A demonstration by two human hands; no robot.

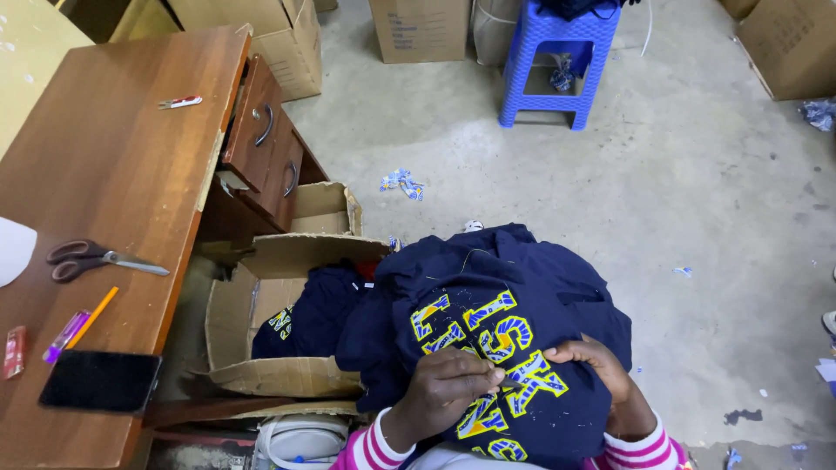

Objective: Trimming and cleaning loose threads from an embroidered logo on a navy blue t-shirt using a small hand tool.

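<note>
Two hands at work on one navy garment (488, 296), which is bunched over the person's lap and spills toward the open cardboard box (261, 348).

Left hand (448, 383): fingers pinched together on a thin, pale tool or thread end, too small to identify, its tip touching the yellow-and-blue lettering (488, 335).

Right hand (592, 361): closed over the cloth just beside the lettering, pressing it flat.

Handling, as a judgement: the right hand should keep the fabric taut close to the working point; the left should make short, shallow moves along the letter edges so that only loose bits lift and the cloth is not snagged.

Box: a second navy piece (309, 318) folded inside.

Wooden desk (131, 157): scissors (91, 258), pencil (91, 316), dark phone (100, 381).

Floor: blue plastic stool (557, 61), paper scraps (401, 183).
</note>
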